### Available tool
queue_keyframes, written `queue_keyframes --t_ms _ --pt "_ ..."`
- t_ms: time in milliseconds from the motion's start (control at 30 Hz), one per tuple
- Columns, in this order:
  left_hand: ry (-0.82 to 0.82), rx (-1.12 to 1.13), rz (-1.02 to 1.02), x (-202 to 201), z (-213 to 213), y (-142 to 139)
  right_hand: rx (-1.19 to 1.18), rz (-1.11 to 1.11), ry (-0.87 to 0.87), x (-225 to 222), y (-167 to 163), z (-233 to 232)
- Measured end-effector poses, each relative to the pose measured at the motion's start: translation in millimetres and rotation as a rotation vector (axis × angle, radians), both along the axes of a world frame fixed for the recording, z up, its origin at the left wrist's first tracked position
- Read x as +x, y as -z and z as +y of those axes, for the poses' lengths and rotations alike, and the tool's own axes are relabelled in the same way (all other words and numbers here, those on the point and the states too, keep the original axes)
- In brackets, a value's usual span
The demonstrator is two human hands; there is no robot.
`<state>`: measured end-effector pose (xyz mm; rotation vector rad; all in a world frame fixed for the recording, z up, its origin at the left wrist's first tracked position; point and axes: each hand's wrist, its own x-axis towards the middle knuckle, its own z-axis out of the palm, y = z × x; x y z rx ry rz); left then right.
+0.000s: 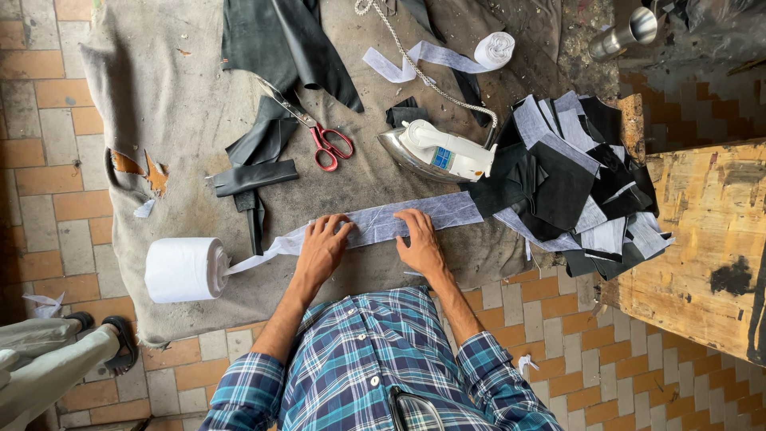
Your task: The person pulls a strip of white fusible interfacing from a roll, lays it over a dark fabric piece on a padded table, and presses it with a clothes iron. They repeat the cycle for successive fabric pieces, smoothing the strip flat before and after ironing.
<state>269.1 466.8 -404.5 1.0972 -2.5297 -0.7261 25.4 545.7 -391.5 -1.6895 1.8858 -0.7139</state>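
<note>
A long strip of thin white-grey fabric [375,223] lies across the grey padded table cover [175,104], running from a big white roll [185,269] at the left. My left hand [323,247] presses flat on the strip, fingers spread. My right hand [419,239] lies flat on it too, a little to the right. The strip's right end reaches a pile of black and grey cut pieces [570,183]. A white and silver iron [439,152] rests on its side just beyond my right hand.
Red-handled scissors [315,132] lie beside black fabric scraps [263,156]. A smaller white roll [495,49] sits at the far edge. A worn wooden bench [702,239] stands at the right. Another person's legs and sandals [72,351] are at the lower left on the brick floor.
</note>
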Motion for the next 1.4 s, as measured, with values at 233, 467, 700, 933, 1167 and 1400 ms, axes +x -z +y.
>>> queue_keyframes --t_ms 233,467,700,933,1167,1400 --pt "-0.018 0.037 0.011 12 1 -10 -0.055 0.21 -0.154 -8 -2 8" --pt "0.051 0.104 -0.05 7 -1 -19 -0.142 0.291 -0.223 -17 -4 3" --pt "0.052 -0.011 -0.026 9 0 2 -0.066 0.228 -0.185 -21 -7 -12" --pt "0.066 -0.009 -0.004 12 -1 10 -0.081 0.262 -0.229 -20 -8 -10" --pt "-0.059 0.108 0.047 9 -1 19 -0.1 0.341 -0.143 -10 -3 -9" --pt "-0.073 0.132 0.018 12 -2 22 -0.083 0.286 -0.093 -5 -4 -10"
